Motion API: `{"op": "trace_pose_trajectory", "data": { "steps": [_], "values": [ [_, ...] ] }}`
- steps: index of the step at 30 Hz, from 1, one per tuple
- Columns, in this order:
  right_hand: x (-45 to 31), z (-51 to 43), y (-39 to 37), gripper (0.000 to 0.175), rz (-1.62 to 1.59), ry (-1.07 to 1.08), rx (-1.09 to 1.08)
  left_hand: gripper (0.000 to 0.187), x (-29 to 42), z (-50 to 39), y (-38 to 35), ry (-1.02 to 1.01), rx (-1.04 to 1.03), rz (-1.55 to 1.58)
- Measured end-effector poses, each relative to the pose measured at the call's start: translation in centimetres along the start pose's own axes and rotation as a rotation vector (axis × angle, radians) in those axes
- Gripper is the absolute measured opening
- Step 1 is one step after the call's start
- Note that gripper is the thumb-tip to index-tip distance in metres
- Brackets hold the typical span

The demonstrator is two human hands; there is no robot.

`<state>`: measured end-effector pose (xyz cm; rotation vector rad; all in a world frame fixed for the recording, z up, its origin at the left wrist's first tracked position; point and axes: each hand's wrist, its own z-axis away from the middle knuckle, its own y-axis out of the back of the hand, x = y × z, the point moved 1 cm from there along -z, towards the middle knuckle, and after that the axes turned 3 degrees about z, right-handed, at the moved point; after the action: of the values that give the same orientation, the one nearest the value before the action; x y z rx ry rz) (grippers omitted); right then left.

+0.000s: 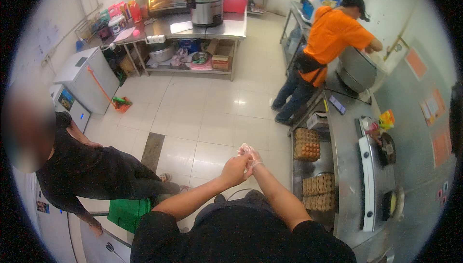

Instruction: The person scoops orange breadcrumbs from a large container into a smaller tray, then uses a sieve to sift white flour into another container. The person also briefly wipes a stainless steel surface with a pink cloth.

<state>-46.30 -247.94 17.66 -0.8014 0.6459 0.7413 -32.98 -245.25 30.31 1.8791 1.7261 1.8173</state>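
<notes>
Both of my hands meet in front of my body, above the tiled floor. A thin clear plastic glove (246,148) covers my right hand (254,157), whose fingers are partly bent. Bare, my left hand (237,170) pinches the glove near the palm and wrist of my right hand, with its fingertips closed on the plastic. The exact grip of the fingertips is partly hidden where the hands overlap.
At right runs a steel counter (347,147) with a gas stove (369,183), a phone (337,104) and egg trays (307,143) below. A person in orange (332,35) leans over a large pot (356,69). Another person in black (105,172) stands at left beside a green bin (129,214).
</notes>
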Motion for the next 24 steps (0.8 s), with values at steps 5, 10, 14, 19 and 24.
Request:
{"op": "trace_pose_trajectory", "data": {
  "steps": [5, 10, 14, 19, 24],
  "values": [
    [0.8, -5.1, -4.7, 0.022, -0.079, -0.083, -0.226, 0.035, -4.8, -2.2, 2.5, 0.202, 0.185, -0.085],
    [1.5, -10.5, -11.7, 0.033, 1.179, 0.428, -0.593, 0.034, -9.1, -2.4, 5.8, 0.432, 0.347, -0.364],
    [2.2, -11.6, -16.5, 0.037, 1.439, 0.568, -0.877, 0.035, -10.9, -1.5, 7.8, 0.703, 0.461, -0.46],
    [3.0, -10.8, -18.4, 0.027, 1.137, 0.315, -1.116, 0.035, -12.2, -0.4, 8.0, 0.988, 0.687, -0.425],
    [4.3, -10.8, -18.2, 0.019, 1.33, 0.681, -1.422, 0.034, -13.1, 0.6, 6.8, 1.16, 0.848, -0.334]
  ]
}}
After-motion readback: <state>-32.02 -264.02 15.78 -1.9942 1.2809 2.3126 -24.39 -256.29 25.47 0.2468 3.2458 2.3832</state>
